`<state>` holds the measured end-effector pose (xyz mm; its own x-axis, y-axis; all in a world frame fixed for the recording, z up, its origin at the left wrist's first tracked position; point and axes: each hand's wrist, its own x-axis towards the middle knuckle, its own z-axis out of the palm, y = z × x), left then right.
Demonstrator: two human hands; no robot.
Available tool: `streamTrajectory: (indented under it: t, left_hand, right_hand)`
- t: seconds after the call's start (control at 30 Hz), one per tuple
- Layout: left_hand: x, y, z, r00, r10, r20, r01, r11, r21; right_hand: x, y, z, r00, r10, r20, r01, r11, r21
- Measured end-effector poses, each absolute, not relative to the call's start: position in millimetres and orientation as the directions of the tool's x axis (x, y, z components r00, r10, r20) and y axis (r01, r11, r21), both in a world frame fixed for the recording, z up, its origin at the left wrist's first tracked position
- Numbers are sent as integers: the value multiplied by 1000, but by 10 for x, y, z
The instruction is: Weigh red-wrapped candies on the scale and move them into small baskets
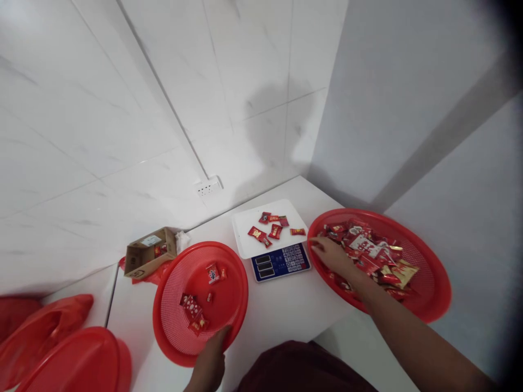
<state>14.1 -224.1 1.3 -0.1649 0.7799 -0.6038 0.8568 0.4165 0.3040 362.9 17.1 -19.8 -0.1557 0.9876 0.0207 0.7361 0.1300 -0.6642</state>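
The small red basket (196, 247), at 8 o'clock from the scale's white pan (245, 226), looks light and slightly springy; its mesh sides would likely flex, so the thick rim seems the best hold. The left hand (210, 359) grasps that rim at the basket's 5 o'clock, thumb over the edge. The few wrapped packets (192, 307) inside look light, their slick film apt to slide if tipped. The large red basket (433, 283), at 4 o'clock from the pan, is heaped with packets and should feel heavier. The right hand (330, 254) is at its 9 o'clock rim, fingers bent; whether they hold anything, I cannot tell. The blue scale (281, 261) stands on the bench (281, 310) between the baskets, loose packets on its pan, narrowing the way across. A cardboard box (153, 265) sits at 9 o'clock
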Motion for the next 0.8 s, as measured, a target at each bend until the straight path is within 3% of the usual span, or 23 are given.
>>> streamTrajectory:
  t: [0.13, 0.27, 0.43, 0.57, 0.8]
  left_hand:
    - [6, -2260, 174, -142, 715, -685, 902, 379, 209]
    - [98, -2144, 328, -82, 723, -686, 917, 324, 233]
    - [377, -1972, 393, -38, 756, -654, 891, 322, 321]
    - [409, -1968, 351, -72, 747, -661, 892, 345, 291]
    - [51, -2257, 226, -85, 720, -689, 890, 366, 272]
  right_hand:
    - [4122, -84, -602, -91, 983, -161, 855, -6, -518]
    - [4372, -323, -922, -213, 936, -280, 879, 59, -473]
    - [4395, -409, -1016, -189, 921, -340, 904, 27, -428]
    - [4363, -376, -1004, -136, 932, -337, 920, -7, -392]
    - [4328, -323, -1020, -159, 938, -309, 900, 9, -435]
